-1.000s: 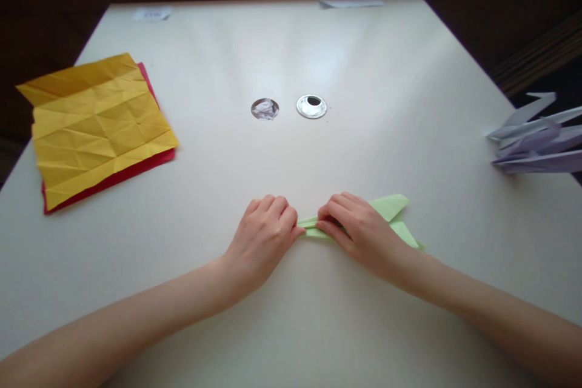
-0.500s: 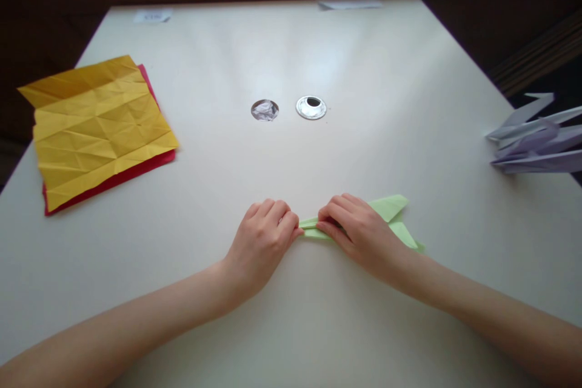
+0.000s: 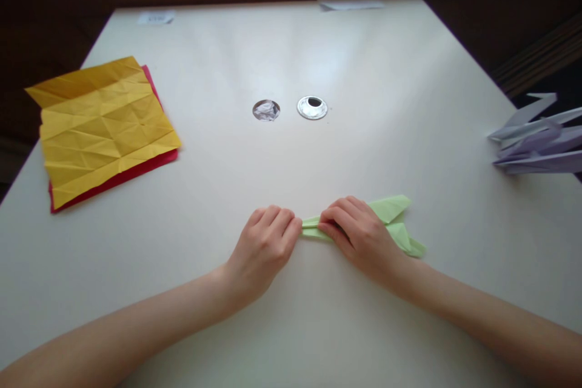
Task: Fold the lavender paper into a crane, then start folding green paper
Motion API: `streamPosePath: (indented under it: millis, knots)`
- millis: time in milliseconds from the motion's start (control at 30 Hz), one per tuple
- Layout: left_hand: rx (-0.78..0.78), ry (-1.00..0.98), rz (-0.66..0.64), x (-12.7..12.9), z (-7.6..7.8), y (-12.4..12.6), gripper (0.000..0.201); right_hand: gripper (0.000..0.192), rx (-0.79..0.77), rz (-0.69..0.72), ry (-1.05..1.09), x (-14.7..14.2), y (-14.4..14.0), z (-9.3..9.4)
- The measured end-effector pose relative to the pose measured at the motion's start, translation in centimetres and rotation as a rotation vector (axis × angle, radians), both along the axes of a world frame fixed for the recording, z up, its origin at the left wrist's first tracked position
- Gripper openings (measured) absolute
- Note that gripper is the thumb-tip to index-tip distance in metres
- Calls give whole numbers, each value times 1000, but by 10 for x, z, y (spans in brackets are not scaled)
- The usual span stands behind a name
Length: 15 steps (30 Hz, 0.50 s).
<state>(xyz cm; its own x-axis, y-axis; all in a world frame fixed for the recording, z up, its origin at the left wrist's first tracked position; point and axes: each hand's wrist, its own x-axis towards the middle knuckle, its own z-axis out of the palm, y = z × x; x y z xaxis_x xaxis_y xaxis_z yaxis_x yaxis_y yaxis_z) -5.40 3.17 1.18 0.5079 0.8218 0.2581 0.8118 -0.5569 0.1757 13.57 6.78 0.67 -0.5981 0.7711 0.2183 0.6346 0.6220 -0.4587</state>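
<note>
A folded light-green origami paper (image 3: pixel 391 208) lies sideways near the front of the white table. My left hand (image 3: pixel 268 242) pinches its narrow left end, with the fingertips curled over that tip and hiding it. On the middle of the same paper, my right hand (image 3: pixel 359 230) is closed, thumb and forefinger pressing the folded strip. Between the two hands a short stretch of the paper shows, with a lengthwise slit. Two wider flaps spread out to the right, beyond my right hand.
Creased yellow paper (image 3: pixel 107 127) lies over a red sheet (image 3: pixel 118 180) at the left. Folded white and purple paper figures (image 3: pixel 539 139) stand at the right edge. Two round holes, one with a metal rim (image 3: pixel 311 114), sit mid-table (image 3: pixel 218 157). Paper scraps (image 3: pixel 156 17) lie along the far edge.
My left hand has turned slightly, its thumb now tucked out of sight behind the fingers. The right hand keeps its hold on the green paper. The whole view has shifted a little.
</note>
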Motion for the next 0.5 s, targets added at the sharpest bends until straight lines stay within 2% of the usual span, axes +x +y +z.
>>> streamPosePath:
  millis: [267, 500]
  knots:
    - [-37, -37, -15, -1, -1, -1, 12, 17, 37, 2, -12, 0, -2, 0]
    - [-178, -141, -35, -2, -1, 1, 11, 17, 42, -2, -18, -1, -2, 1]
